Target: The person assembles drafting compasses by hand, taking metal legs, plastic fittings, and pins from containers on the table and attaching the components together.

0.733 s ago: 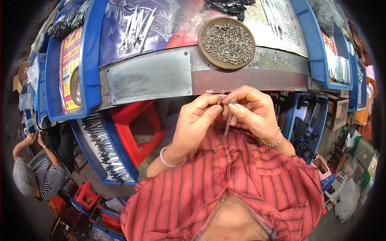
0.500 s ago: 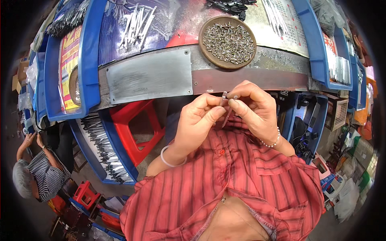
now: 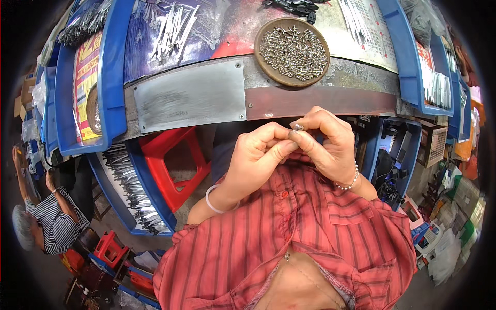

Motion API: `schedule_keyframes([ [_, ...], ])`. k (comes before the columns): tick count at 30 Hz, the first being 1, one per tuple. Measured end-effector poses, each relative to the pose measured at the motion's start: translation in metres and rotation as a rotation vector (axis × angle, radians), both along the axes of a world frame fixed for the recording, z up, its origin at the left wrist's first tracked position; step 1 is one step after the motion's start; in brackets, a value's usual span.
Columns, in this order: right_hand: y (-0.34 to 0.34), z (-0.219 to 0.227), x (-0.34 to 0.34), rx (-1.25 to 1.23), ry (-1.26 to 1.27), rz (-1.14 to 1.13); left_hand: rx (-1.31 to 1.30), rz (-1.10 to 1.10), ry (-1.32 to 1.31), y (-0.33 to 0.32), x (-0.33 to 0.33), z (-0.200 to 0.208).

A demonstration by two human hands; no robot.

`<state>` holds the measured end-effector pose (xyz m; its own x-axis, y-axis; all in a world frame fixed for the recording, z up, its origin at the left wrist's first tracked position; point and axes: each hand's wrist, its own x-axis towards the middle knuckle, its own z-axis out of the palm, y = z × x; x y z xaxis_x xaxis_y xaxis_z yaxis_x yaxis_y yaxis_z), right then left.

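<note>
My left hand and my right hand meet in front of my chest, just off the bench's near edge. Between the thumb and forefinger of the right hand is a small shiny metal pin, perhaps more than one. The left thumb and forefinger are pinched together against the right fingertips, and what they hold is hidden. Beyond the hands, a round brown bowl full of small metal pins sits on the bench.
A metal plate is screwed to the bench edge. Slim silvery strips and black parts lie farther back. Blue bins flank the bench. A red stool stands below left. Another person works at far left.
My hands have drawn closer together, the left moving slightly right. The thin metal strip that showed between my fingers is now covered. The person at far left has reached an arm out.
</note>
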<state>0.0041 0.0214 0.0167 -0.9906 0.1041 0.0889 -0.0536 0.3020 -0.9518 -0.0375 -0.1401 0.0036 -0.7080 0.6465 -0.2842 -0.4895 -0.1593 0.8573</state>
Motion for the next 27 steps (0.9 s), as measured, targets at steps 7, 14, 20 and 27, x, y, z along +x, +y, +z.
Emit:
schedule_keyframes([
  [7,0.001,0.001,-0.001,-0.066,-0.018,0.006,0.048,-0.015,-0.088,0.0,0.002,0.002],
  [14,0.0,0.002,0.002,-0.079,-0.027,0.019,0.02,-0.053,0.043,-0.003,0.005,-0.004],
  [20,-0.004,0.007,0.003,-0.081,-0.023,0.004,0.14,0.006,-0.084,-0.004,0.011,0.0],
  [27,-0.004,0.009,0.005,-0.005,-0.005,0.03,0.113,-0.023,-0.002,-0.007,0.013,-0.008],
])
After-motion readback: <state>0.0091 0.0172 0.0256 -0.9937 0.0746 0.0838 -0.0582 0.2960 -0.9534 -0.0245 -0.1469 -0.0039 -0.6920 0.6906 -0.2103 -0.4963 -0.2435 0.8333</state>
